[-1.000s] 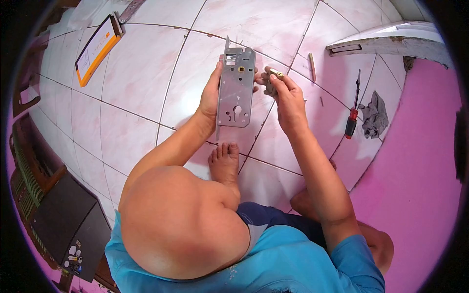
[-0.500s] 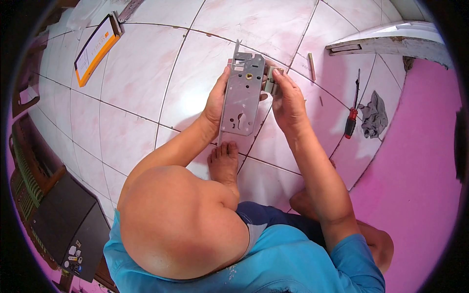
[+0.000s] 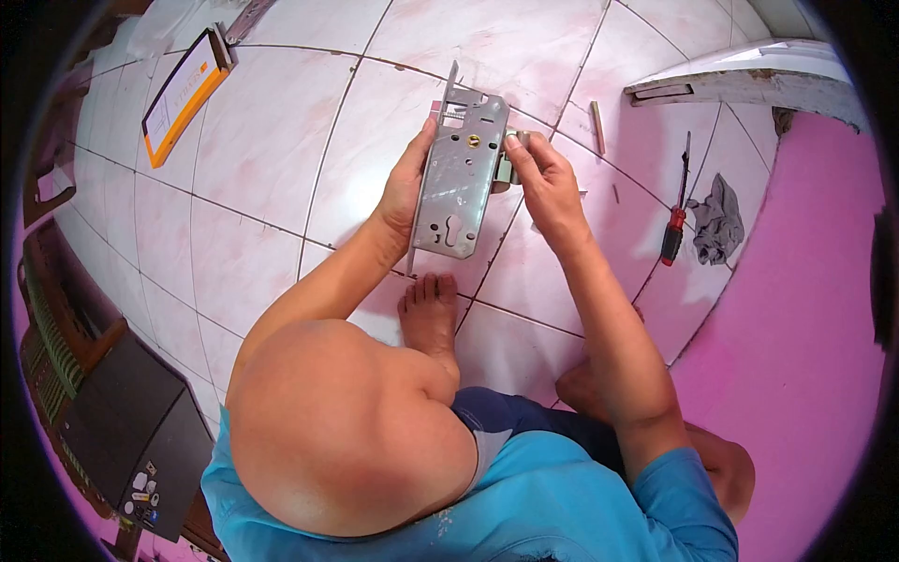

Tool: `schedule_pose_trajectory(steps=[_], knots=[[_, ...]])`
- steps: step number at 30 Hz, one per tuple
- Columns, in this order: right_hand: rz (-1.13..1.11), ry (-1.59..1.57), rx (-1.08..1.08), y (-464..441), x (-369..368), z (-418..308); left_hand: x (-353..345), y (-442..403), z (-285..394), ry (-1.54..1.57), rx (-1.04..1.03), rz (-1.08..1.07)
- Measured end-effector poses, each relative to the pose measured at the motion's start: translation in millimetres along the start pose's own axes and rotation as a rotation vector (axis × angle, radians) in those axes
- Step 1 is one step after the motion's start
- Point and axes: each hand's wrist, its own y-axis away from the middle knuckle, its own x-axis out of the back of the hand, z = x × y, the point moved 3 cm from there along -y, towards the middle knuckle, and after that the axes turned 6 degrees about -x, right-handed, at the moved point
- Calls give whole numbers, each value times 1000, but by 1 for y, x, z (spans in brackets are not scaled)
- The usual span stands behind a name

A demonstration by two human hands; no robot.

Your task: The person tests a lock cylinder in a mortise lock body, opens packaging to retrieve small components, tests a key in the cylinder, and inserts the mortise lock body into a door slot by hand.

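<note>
A grey metal mortise lock (image 3: 456,192) is tilted slightly above the tiled floor, its long faceplate along the left side. My left hand (image 3: 405,183) grips it by that edge, with the fingers hidden behind the case. At the lock's upper right edge, my right hand (image 3: 551,183) is closed on a short, shiny metal piece that looks like a lock cylinder (image 3: 507,169). The cylinder is right beside the case; whether they touch, I cannot tell. A brass-coloured hub shows in the upper part of the case, and a keyhole-shaped slot lower down.
On the floor to the right lie a red-and-black screwdriver (image 3: 674,225), a grey cloth (image 3: 718,225) and a thin strip (image 3: 597,128). An orange-and-white box (image 3: 187,98) is at upper left. A worn door edge (image 3: 749,89) juts in at upper right. My bare foot is below the lock.
The lock has shifted slightly up and left and tilted a little. My right hand has moved left with the cylinder, its thumb now nearer the case's edge.
</note>
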Motion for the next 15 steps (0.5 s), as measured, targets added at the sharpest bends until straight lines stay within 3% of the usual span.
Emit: schedule_pose_trajectory(steps=[5,7,15], knots=[[-16,129,92,2,3,-5,-3,1,2,-10,1,-19],[-23,86,223,1,3,-6,-5,2,4,-4,11,-6],[-112,224,247,-1,13,-16,-10,2,2,65,31,13]])
